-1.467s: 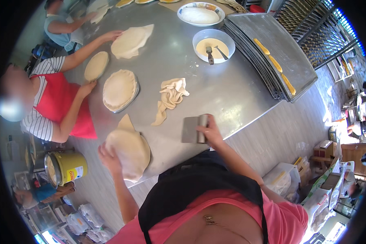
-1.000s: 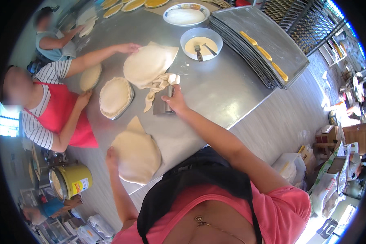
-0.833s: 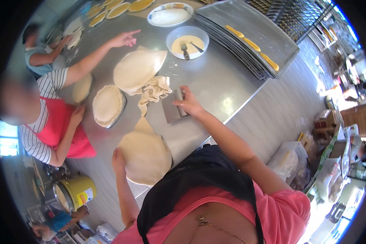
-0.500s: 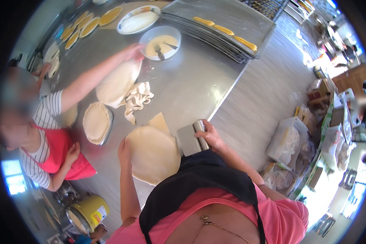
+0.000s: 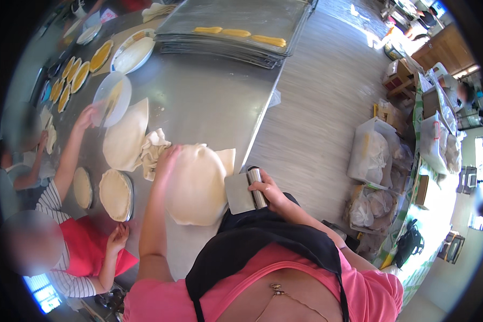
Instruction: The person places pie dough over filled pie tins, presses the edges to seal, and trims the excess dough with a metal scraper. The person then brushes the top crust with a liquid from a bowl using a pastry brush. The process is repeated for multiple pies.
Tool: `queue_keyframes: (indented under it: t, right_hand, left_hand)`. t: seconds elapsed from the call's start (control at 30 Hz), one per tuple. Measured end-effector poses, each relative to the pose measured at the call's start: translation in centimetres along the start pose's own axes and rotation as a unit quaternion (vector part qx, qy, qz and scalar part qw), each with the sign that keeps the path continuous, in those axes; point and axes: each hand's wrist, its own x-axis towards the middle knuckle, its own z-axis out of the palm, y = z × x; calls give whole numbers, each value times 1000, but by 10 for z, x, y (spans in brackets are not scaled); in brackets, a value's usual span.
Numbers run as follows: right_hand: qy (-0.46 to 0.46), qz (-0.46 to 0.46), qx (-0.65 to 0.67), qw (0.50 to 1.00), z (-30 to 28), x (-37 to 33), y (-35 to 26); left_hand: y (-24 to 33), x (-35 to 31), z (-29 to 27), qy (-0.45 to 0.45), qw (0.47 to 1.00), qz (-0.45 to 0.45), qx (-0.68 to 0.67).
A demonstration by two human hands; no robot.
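My right hand (image 5: 269,189) is closed round the cylindrical metal handle of a bench scraper (image 5: 240,194), its flat square blade turned toward the dough. Directly in front of me a large, pale, rounded sheet of dough (image 5: 196,185) lies on the table. My left hand (image 5: 169,156) touches the upper left edge of this sheet; its fingers are smeared by motion. A flat straight-edged piece of dough (image 5: 227,159) shows from behind the sheet's right side. Crumpled dough scraps (image 5: 154,147) lie just beyond my left hand.
At left, a co-worker's hand (image 5: 86,116) holds a pale bowl (image 5: 112,99). Near them are dough-lined pans (image 5: 116,194) and another dough sheet (image 5: 126,134). Stacked metal trays (image 5: 220,47) bear yellow pastries (image 5: 236,33). The table edge (image 5: 263,121) runs on my right; plastic bins (image 5: 369,150) stand beyond.
My left hand has moved from the sheet's left side to its far left edge. My right hand keeps the scraper. The co-worker has lifted and tilted the bowl. The view has shifted.
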Motion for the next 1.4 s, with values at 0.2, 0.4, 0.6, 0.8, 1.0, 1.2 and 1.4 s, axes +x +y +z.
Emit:
queue_keyframes:
  t: [0.2,0.4,0.6,0.8,1.0,1.2,1.4]
  right_hand:
    - [-9,-19,30,999,5,21,-22]
    - [2,-52,4,999,6,50,-56]
    - [1,-75,-67,995,-12,79,-102]
    - [94,-245,-355,898,-24,128,-180]
    - [-35,-329,-528,782,-8,188,-238]
    - [-25,-435,-656,616,26,234,-241]
    - [-227,-537,-612,534,51,188,-198]
  left_hand:
    - [38,62,17,-38,996,26,78]
    - [80,125,39,-84,988,33,123]
    - [97,169,27,-23,994,15,105]
    - [79,191,-27,-30,998,-23,56]
    - [88,158,-31,12,993,-51,107]
    - [90,118,-35,136,964,124,194]
    - [58,-20,38,500,858,73,94]
